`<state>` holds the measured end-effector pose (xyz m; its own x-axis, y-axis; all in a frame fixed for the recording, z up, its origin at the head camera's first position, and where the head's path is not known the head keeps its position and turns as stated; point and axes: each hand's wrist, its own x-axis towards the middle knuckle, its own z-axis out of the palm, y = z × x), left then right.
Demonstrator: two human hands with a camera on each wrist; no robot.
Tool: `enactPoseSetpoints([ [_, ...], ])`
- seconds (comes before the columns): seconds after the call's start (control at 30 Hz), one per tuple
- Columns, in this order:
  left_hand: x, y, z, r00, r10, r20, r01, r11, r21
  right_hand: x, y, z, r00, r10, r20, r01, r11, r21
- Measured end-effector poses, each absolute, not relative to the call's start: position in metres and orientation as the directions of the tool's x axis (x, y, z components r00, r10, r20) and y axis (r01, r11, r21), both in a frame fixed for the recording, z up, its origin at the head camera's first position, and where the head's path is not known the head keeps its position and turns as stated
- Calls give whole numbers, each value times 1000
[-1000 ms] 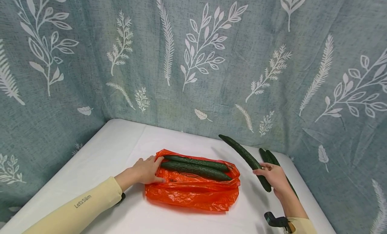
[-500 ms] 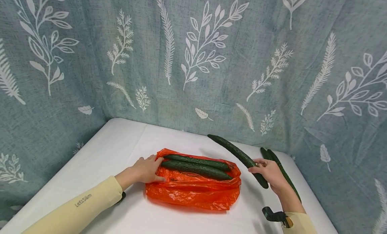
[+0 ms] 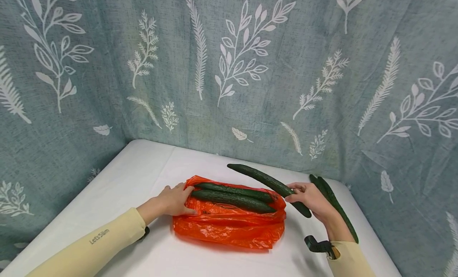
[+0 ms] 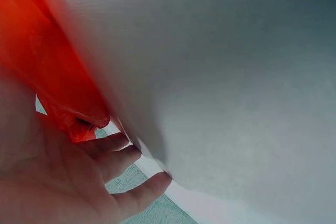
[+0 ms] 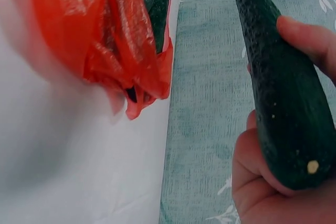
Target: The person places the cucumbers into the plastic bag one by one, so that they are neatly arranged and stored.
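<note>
My right hand (image 3: 312, 199) grips a long dark green cucumber (image 3: 259, 175) near one end, thumb and fingers on either side of it. The cucumber slants above the table, its far end up and left, overlapping the back right corner of a red plastic bag (image 3: 229, 231) in the head view. Two cucumbers (image 3: 230, 201) lie side by side in the bag's open mouth. At the bag's left end rests my left hand (image 3: 174, 200), thumb and index finger spread at the mouth's edge. The left wrist view shows its other fingers (image 4: 142, 195) extended beside the red plastic.
More cucumbers (image 3: 334, 205) lie together along the right side of the white table (image 3: 150, 245), partly behind the right forearm. A blue-green leaf-patterned curtain (image 3: 200, 122) borders the table at the back and both sides.
My right hand has carried the cucumber leftward from the table's right side to above the bag's right end, and the cucumber has turned flatter. The left hand and bag look unmoved.
</note>
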<state>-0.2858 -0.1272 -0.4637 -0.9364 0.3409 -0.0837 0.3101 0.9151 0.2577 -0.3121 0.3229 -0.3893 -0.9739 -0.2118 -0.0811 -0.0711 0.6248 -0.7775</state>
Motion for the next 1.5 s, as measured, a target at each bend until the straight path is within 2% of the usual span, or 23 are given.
enactPoseSetpoints([
  [0.33,-285,-125,-464,-937,339,-86,310,918,247,-319,310,-388,-936,-333,-110,-119,597,-794],
  [0.7,-285,-125,-467,-936,338,-94,306,918,253,-327,288,-393,-855,-502,-129,-212,567,-796],
  [1.13,-287,-126,-466,-936,334,-111,296,918,264,-330,262,-404,-817,-546,-187,-212,585,-783],
  [1.5,-289,-126,-464,-938,331,-100,304,927,222,-332,246,-408,-798,-568,-200,-260,624,-737],
])
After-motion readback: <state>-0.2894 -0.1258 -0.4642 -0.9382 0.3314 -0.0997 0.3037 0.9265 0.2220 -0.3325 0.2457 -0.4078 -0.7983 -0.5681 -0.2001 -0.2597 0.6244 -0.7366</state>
